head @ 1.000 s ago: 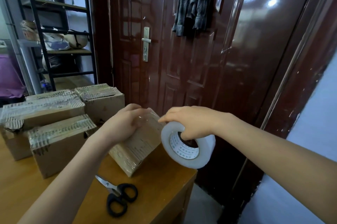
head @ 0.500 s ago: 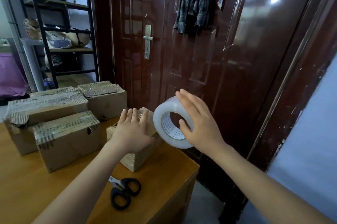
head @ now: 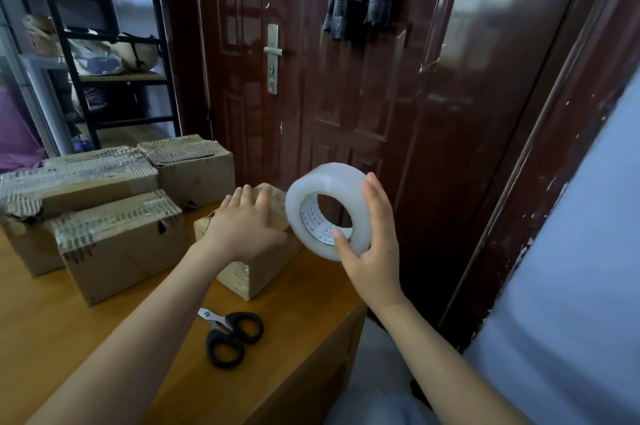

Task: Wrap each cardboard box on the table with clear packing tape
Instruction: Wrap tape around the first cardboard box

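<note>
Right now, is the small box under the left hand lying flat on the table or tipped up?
Flat. The small box rests on the table, with the left hand pressed on its top.

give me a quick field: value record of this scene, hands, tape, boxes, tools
left hand: left hand rests flat, fingers straight, on the small box
right hand: right hand holds the tape roll upright, thumb in its core, fingers over the outer rim
tape roll: beside the small box, at its right end, raised above the table
small box: near the right edge of the table, glossy with tape on its near end
other boxes: three larger boxes grouped to the left
scissors: black-handled scissors lie on the table, nearer than the small box, untouched
</note>
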The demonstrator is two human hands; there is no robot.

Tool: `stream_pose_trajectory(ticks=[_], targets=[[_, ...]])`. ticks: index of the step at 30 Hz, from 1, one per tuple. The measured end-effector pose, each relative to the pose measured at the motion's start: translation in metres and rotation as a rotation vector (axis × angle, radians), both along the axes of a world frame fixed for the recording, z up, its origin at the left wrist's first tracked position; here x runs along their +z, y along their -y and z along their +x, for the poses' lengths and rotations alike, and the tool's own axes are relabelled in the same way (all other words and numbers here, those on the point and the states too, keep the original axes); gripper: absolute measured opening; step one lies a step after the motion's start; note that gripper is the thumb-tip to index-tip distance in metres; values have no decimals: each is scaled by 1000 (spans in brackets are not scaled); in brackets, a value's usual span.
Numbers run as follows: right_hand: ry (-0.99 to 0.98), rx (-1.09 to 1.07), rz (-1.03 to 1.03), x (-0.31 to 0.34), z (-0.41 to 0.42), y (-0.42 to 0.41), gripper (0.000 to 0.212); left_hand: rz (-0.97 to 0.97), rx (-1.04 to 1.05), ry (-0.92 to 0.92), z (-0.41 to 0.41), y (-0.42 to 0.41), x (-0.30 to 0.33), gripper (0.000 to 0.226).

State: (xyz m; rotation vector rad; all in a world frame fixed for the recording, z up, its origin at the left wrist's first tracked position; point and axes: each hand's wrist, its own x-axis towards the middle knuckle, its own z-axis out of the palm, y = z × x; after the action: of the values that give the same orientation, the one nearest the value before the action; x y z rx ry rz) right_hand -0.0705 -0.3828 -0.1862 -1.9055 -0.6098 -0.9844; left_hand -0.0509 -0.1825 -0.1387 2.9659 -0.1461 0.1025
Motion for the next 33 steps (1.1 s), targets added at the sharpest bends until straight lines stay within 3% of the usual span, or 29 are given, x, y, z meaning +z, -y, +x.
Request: stream_pose_trajectory(ticks=[5,14,19,22,24,26,28,31,33], targets=[[-12,-27,-39,6,8,-5,75,-32,4,-15,6,-5,-2,89],[-151,-93,-954,46,-14,81,90,18,42,-53,4,-2,3,83],[-594,-53,-1311,96,-25,79,84,-7,59,-66,4,1,7,84],[-696,-34,-1477,111,-26,67,80,-64,74,-93,2,6,13,80],[-713,-50,-1541,113,-24,61,78,-171,87,-134,1,8,19,78],[-710,-54,-1534,119,-20,57,78,-408,109,-169,-1,5,29,76],[-672,-64,-1518,126,-14,52,79,-655,128,-215,-1,0,37,58],[-620,-54,-1496,131,-3,39,79,-859,162,-276,0,-14,49,17],[-601,-45,-1492,133,7,27,78,-941,199,-324,4,-26,53,20]])
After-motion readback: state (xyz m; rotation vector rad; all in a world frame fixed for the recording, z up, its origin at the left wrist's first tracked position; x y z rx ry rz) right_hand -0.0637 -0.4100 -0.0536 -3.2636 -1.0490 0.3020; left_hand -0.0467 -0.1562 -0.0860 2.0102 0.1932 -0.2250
